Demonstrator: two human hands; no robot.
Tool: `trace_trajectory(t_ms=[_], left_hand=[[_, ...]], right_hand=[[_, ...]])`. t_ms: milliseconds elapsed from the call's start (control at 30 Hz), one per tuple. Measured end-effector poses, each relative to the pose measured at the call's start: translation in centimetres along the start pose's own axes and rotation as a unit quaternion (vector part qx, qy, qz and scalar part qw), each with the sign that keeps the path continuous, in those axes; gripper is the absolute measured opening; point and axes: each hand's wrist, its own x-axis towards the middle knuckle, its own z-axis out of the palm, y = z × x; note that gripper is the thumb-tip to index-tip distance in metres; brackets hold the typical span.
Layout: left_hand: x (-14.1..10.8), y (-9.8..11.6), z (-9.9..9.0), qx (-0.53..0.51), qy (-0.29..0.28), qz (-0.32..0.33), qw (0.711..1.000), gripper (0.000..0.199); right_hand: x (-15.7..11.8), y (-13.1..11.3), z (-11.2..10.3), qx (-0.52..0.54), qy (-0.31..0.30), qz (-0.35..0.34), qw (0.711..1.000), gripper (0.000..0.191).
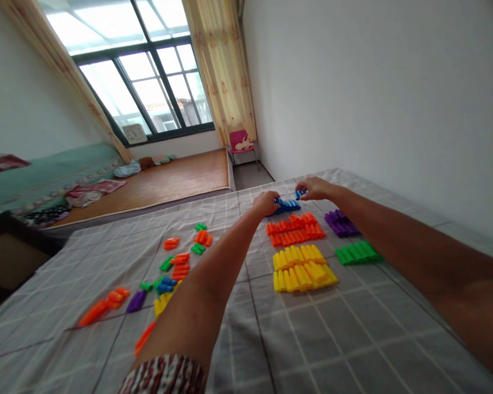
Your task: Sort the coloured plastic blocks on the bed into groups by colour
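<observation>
A row of blue plastic tube-like pieces [288, 206] lies at the far part of the bed. My left hand [266, 202] has its fingers closed at the row's left end. Just beyond the right end, my right hand [315, 189] pinches a small blue plastic piece [299, 194]. On the near side of the blue row lie orange pieces [296, 231] in two rows, then yellow pieces [302, 269], also in two rows. Purple pieces [340, 223] and green pieces [358, 253] sit to the right, partly behind my right forearm.
Loose mixed pieces, orange [181, 266], green [166, 264] and purple [137, 301], are scattered left of my left forearm, which covers some. A checked grey sheet [246, 328] covers the bed. A white wall [373, 98] rises at right; a pink chair [240, 141] stands beyond.
</observation>
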Motion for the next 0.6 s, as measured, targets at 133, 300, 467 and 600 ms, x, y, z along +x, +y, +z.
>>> trace_trajectory(t_ms=[133,300,467,600], left_hand=[[-0.1,0.3,-0.1,0.003,-0.015,-0.009,1.0,0.043],[-0.3,-0.5,-0.2,-0.009,-0.01,0.009,1.0,0.049],[-0.7,-2.4,-0.5,-0.038,0.02,0.012,0.999,0.048],[-3.0,-4.5,-1.4,-0.051,0.062,-0.004,0.997,0.043]], right_hand=[[0.5,-0.2,0.2,0.011,-0.012,-0.018,1.0,0.038],[1.3,-1.4,1.0,0.025,-0.037,-0.03,0.999,0.042],[2.0,-1.7,1.8,0.058,-0.055,-0.038,0.996,0.045],[1.8,-1.0,1.7,0.085,-0.048,-0.023,0.995,0.048]])
